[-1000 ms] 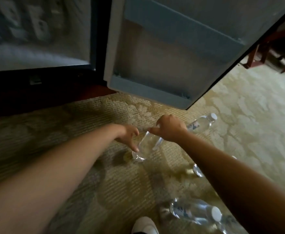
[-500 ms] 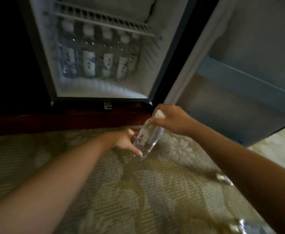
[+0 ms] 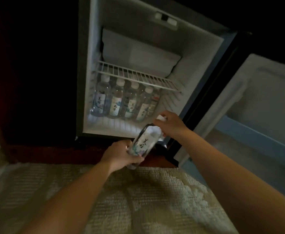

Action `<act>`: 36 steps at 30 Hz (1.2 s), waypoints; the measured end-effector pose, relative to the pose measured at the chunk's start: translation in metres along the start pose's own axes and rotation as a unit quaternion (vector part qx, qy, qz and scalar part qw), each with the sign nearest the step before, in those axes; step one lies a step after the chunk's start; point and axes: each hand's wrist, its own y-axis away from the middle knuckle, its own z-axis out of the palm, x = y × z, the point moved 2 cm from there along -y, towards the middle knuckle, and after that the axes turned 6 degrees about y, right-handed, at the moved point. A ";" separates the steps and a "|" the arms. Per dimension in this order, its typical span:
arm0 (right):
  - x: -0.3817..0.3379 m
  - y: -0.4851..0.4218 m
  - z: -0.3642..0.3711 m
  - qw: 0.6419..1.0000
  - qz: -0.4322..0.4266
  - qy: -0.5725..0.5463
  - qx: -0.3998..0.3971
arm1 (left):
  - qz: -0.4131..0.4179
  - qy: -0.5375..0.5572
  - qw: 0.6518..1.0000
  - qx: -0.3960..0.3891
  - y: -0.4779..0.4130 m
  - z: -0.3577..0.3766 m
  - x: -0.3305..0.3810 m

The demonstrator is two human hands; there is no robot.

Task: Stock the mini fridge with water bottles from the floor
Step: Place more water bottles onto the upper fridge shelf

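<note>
The left grip (image 3: 121,153) was wrapped round the lower body of the water bottle (image 3: 144,142), fingers curled under its base. The right grip (image 3: 169,126) pinched the neck end, with the white cap (image 3: 161,117) showing between finger and thumb. Both were closed on the same bottle, which touched nothing else.

The bottle was held in the air above the front edge of the mini fridge's (image 3: 93,48) floor (image 3: 114,126), near its right front corner. Its long axis ran from the left grip at the near, lower end up and to the right to the right grip at the far end. It lay tilted, cap end towards the opening. The right grip was therefore the nearer of the two to the cavity.

A row of standing bottles (image 3: 125,102) filled the back of the floor under the wire shelf (image 3: 138,76). A bare strip lay between them and the front edge. By my reading, the bottle had to be tipped upright, base first, onto that strip, just ahead of the row's right end. Knocking the standing bottles looked the main risk.
</note>
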 end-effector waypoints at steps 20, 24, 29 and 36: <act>0.001 -0.039 0.020 0.989 0.096 -0.111 0.018 | 0.045 -0.045 0.967 0.247 -0.033 0.017 0.020; 0.001 -0.050 0.019 0.992 0.074 -0.086 0.057 | 0.046 -0.003 0.972 0.232 -0.045 0.020 0.021; 0.008 -0.062 0.017 0.989 0.067 -0.068 0.110 | 0.082 0.012 0.974 0.210 -0.055 0.026 0.023; 0.024 -0.087 0.017 0.986 0.092 0.002 0.138 | 0.048 0.119 0.960 0.248 -0.085 0.025 0.021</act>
